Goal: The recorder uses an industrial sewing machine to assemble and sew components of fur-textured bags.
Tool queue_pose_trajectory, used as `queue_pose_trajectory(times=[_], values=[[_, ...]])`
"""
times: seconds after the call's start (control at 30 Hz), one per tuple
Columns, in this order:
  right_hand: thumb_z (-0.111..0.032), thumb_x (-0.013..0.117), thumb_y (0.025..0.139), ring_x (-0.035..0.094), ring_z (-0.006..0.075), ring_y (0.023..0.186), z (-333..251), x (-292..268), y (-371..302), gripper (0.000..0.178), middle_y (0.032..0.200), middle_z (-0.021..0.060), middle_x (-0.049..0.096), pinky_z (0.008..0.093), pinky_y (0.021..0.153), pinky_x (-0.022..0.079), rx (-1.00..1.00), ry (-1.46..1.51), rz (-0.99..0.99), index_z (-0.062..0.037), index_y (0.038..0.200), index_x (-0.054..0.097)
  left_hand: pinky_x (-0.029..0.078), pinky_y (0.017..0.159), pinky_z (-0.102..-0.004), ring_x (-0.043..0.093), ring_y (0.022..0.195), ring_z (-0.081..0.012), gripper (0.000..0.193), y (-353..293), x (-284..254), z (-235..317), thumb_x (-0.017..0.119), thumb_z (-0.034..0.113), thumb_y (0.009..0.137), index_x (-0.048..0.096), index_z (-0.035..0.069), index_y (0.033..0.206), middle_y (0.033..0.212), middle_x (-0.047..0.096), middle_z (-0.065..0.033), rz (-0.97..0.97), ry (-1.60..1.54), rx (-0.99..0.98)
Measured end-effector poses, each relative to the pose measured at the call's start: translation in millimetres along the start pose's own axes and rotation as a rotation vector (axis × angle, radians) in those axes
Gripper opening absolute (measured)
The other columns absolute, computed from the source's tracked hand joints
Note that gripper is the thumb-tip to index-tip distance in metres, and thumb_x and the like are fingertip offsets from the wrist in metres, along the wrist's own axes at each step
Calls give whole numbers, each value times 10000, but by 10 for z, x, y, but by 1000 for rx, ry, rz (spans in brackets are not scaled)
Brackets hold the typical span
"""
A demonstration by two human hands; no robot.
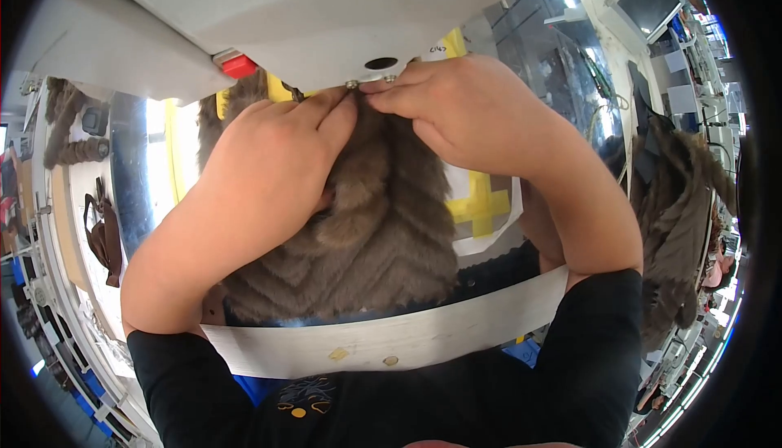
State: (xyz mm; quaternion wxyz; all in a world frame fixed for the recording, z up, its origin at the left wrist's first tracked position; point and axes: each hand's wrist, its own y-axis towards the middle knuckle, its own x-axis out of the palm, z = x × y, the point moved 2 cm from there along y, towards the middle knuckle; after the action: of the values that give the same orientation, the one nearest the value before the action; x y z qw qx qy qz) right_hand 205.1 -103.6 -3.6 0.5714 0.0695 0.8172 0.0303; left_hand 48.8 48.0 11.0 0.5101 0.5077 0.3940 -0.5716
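At the far side, right by a pale grey machine head, the left hand and right hand bunch their fingers on the far end of a brown fur piece; whether they pinch it or only press, I cannot tell. Its ridged, wider part lies nearer on the surface, left of crossed yellow tape.

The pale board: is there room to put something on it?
Yes, the pale board looks mostly bare between the brown fur and black shirt. A taped sheet shows between fur and right forearm. Crowded: by the white machine, at left hand and right hand.
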Motion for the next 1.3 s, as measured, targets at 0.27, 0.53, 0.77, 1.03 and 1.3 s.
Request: queue_pose_trajectory(times=[0.27,0.53,0.77,1.03,1.3], values=[[-51,582,861,707,280,1006,-36,11,-7,279,1154,59,747,401,817,574,-22,11,38,-60,1074,763,480,1021,-439,604,1204,-371,810,7,-78,22,819,38,613,535,-15,1370,1402,586,-191,-148,-82,-65],[-37,546,828,699,310,1016,-73,-25,2,326,1162,86,743,410,854,571,-17,46,-25,-60,1083,749,491,991,-427,625,1147,-357,805,-18,-148,76,851,74,600,554,-14,1343,1411,585,-181,-200,-46,-41],[-29,570,806,710,274,1002,-111,-27,-24,289,1095,61,762,393,830,581,-73,42,-5,-53,1004,780,502,943,-407,640,1108,-341,839,-47,-167,136,883,125,575,560,-18,1335,1407,586,-180,-257,-30,-4],[-45,587,788,709,299,951,-111,-47,-77,240,980,78,758,416,798,580,-67,68,-21,-59,928,781,499,931,-385,641,1116,-315,865,-30,-184,231,897,194,581,554,-18,1346,1425,570,-167,-311,10,38],[-57,584,784,700,313,917,-104,-108,-58,211,899,89,742,440,763,573,-11,-38,-98,-70,880,771,528,826,-359,695,986,-290,759,-41,-107,159,881,246,656,554,-64,1267,1318,617,-236,-98,0,195]])
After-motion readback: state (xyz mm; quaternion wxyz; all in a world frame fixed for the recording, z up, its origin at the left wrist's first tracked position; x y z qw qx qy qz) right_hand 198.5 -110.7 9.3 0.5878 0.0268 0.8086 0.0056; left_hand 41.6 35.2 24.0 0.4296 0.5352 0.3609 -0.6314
